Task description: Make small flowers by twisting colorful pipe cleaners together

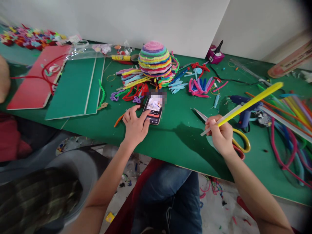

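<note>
My left hand rests by a smartphone lying on the table, a fingertip on or just above its lit screen. The fingers are apart and hold nothing. In my right hand, thumb and fingers are closed round yellow and white pipe cleaners, which slant up to the right. Scissors with yellow and red handles lie beneath that hand, partly hidden by it. Behind the phone sits a striped dome of coiled pipe cleaners, with bundles of coloured pieces around its base.
A glue gun and long pipe cleaners lie at right. Short pink and purple pieces are beyond the hands. Green and red boards lie left. Another person's arm shows at the left edge. A grey bin stands below.
</note>
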A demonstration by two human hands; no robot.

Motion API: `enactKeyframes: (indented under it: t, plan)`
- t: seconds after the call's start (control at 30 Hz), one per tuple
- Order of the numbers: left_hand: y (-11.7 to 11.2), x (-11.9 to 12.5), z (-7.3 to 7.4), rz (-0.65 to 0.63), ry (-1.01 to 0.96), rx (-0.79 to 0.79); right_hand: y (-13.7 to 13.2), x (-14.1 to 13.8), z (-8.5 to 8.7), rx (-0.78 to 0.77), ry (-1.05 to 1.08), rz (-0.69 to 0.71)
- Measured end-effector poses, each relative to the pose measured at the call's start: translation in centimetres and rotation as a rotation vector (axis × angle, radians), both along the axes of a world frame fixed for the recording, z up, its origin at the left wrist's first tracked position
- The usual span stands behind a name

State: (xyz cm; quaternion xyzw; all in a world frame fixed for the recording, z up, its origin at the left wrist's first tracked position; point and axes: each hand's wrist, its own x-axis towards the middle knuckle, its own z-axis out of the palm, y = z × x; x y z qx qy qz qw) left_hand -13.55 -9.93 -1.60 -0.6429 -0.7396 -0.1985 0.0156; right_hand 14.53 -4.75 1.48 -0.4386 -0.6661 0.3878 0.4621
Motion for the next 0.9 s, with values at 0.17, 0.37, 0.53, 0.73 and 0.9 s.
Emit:
enactKeyframes:
  t: [0.17, 0.37, 0.53, 0.73, 0.9]
  plan:
    - [0.06, 0.01, -0.03, 0.003, 0.003, 0.002, -0.06, -0.08, 0.21, -0.001, -0.011, -0.008]
    - [0.06, -0.02, -0.12, 0.013, -0.005, 0.006, -0.05, -0.19, 0.29, 0.000, -0.001, 0.000]
    - [-0.02, -0.19, -0.29, 0.010, -0.041, 0.080, -0.04, -0.16, 0.29, -0.007, -0.012, -0.007]
    - [0.05, -0.08, -0.12, 0.002, -0.022, 0.030, -0.03, -0.19, 0.35, 0.002, 0.001, 0.005]
    - [0.05, -0.10, -0.18, 0.007, -0.015, 0.019, 0.00, -0.20, 0.27, 0.002, -0.003, 0.007]
